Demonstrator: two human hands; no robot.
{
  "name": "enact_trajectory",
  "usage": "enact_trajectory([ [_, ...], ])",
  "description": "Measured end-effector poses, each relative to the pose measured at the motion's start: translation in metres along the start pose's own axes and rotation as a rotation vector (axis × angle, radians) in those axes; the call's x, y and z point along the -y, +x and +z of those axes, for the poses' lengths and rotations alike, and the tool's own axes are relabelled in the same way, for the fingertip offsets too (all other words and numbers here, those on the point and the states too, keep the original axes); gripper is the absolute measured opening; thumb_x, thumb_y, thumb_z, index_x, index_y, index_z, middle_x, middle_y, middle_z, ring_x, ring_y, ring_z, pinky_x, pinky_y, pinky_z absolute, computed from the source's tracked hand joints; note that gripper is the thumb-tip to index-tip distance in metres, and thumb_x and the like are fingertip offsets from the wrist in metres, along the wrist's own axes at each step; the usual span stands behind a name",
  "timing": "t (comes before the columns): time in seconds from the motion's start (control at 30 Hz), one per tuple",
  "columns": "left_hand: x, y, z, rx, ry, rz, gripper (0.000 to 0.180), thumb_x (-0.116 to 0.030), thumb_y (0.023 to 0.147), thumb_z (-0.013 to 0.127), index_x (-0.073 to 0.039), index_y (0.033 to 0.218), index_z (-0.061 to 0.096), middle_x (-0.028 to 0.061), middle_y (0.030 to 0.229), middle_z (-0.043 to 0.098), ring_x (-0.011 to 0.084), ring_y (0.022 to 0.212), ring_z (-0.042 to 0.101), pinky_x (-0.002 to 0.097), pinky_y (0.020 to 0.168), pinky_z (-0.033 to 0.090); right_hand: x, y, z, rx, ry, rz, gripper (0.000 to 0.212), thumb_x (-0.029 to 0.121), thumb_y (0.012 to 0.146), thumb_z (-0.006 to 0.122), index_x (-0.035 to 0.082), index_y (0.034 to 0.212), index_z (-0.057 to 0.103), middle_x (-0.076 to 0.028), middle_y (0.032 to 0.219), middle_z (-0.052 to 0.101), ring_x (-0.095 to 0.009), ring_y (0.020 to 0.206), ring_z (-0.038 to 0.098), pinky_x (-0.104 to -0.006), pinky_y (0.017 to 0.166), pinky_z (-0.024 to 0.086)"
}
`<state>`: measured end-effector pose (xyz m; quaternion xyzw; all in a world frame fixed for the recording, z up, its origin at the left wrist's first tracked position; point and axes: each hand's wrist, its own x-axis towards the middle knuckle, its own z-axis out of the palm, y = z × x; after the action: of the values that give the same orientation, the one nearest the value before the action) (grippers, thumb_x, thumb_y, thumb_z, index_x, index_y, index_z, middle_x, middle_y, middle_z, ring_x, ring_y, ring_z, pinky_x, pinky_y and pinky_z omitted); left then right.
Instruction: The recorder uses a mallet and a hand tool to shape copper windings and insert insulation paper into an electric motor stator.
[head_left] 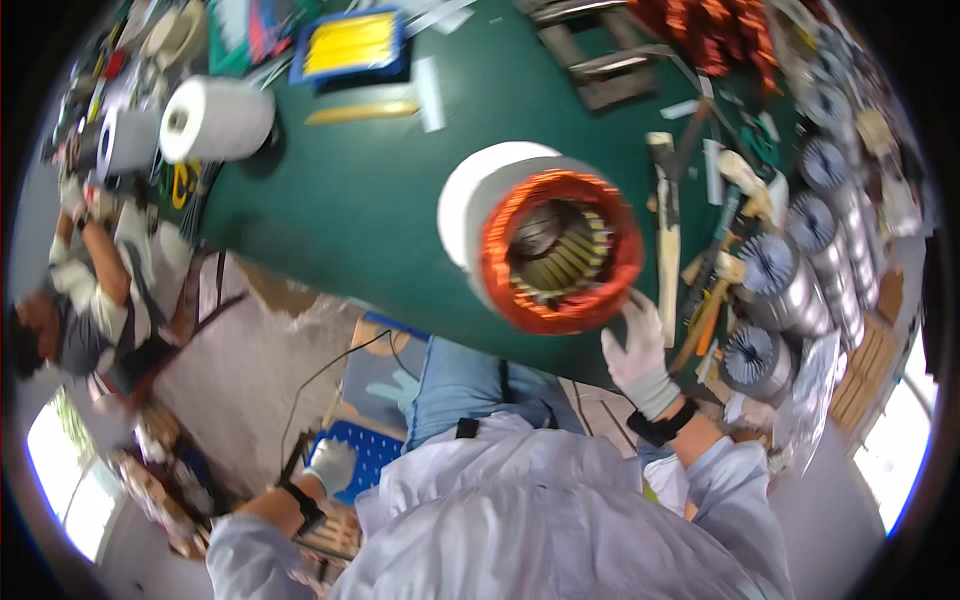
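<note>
A motor stator [545, 245] stands on the green table, its orange-red copper winding ringing a slotted bore with yellowish strips. White material shows on its far left side. My right hand [638, 358], in a white glove, is open, thumb and fingers apart, with fingertips at the stator's near right rim; whether they touch it I cannot tell. Low on my left, my gloved left hand [333, 467] is closed at the edge of a blue perforated plastic basket [362, 450]. Part of its fingers is blurred.
Right of the stator lie a wooden-handled hammer [665, 240] and other hand tools, beside wire spools [768, 265]. At the back are a metal frame [595, 50], copper coils [715, 35], a blue tray [350, 45] and a white thread cone [217, 118]. Another person [95, 280] sits at left.
</note>
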<state>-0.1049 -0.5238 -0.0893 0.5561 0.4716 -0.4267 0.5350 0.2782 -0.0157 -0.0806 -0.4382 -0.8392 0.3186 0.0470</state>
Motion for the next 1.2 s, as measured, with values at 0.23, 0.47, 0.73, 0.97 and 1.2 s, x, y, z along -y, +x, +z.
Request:
enact_trajectory([
  [0.23,0.034,0.128,-0.080,-0.480,-0.402,0.141,0.024,-0.025,0.086,0.062,-0.008,0.097,0.075,0.0144,0.088,0.073,0.0379,0.087,0.070,0.0510,0.085,0.053,-0.123,-0.116,0.123,0.197,-0.556,-0.045,0.026,0.008,0.093,0.063,-0.002,0.117,0.066,-0.022,0.104,0.068,-0.039,0.084,0.070,-0.0503,0.068,0.056],
  [0.47,0.073,0.349,-0.212,-0.326,-0.166,-0.239,0.051,-0.021,0.086,0.066,-0.005,0.134,0.061,0.0174,0.134,0.064,0.0325,0.120,0.064,0.0473,0.099,0.050,-0.112,-0.124,0.094,0.293,-1.040,-0.360,0.042,0.021,0.094,0.065,0.002,0.132,0.059,-0.019,0.118,0.067,-0.037,0.099,0.069,-0.0485,0.084,0.057],
  [0.73,0.070,0.406,-0.274,-0.352,-0.193,-0.189,0.050,-0.022,0.086,0.066,-0.005,0.133,0.062,0.0173,0.134,0.064,0.0324,0.121,0.063,0.0471,0.100,0.050,-0.017,-0.137,0.036,0.446,-0.508,-0.031,0.040,0.021,0.091,0.065,0.004,0.126,0.063,-0.020,0.122,0.066,-0.039,0.106,0.065,-0.0524,0.090,0.052],
  [0.97,0.053,0.302,-0.227,-0.353,-0.290,-0.002,0.050,-0.022,0.086,0.066,-0.005,0.133,0.063,0.0172,0.135,0.064,0.0323,0.122,0.063,0.0468,0.101,0.050,-0.012,-0.127,0.057,0.402,-0.388,0.003,0.037,0.021,0.088,0.066,0.005,0.122,0.066,-0.021,0.125,0.064,-0.041,0.111,0.061,-0.0557,0.095,0.048],
  [1.2,0.068,0.173,-0.154,-0.112,-0.338,0.232,0.050,-0.023,0.087,0.066,-0.004,0.133,0.063,0.0171,0.135,0.064,0.0322,0.123,0.063,0.0466,0.101,0.050,-0.022,-0.102,0.085,0.284,-0.343,-0.021,0.035,0.021,0.085,0.067,0.007,0.117,0.069,-0.022,0.128,0.062,-0.043,0.117,0.058,-0.0591,0.100,0.044],
])
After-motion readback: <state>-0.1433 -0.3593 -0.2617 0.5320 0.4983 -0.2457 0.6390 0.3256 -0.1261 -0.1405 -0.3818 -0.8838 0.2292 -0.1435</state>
